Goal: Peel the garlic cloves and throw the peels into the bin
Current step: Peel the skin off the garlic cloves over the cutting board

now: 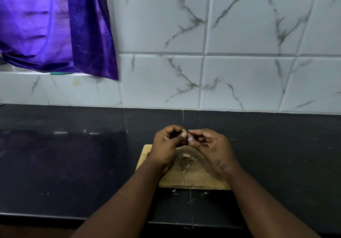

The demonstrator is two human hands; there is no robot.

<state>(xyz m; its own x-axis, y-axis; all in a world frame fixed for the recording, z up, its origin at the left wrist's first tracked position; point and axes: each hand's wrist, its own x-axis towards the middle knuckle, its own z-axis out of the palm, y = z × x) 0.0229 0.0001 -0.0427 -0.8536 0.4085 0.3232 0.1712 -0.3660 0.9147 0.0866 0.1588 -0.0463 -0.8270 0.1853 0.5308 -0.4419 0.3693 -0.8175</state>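
Note:
A small purplish garlic clove [190, 137] is pinched between the fingertips of both hands, held above the far end of a wooden cutting board [195, 178]. My left hand [167, 143] grips the clove from the left, thumb pressed against it. My right hand [212, 143] holds it from the right, fingertips at the clove's top where a bit of skin sticks out. Loose garlic peels [190, 156] lie on the board under my hands. No bin is in view.
The board rests on a black stone counter [73, 164], with a few peel crumbs [174, 191] at its near edge. A white marbled tile wall [239, 71] rises behind. A purple curtain [55, 25] hangs at the upper left.

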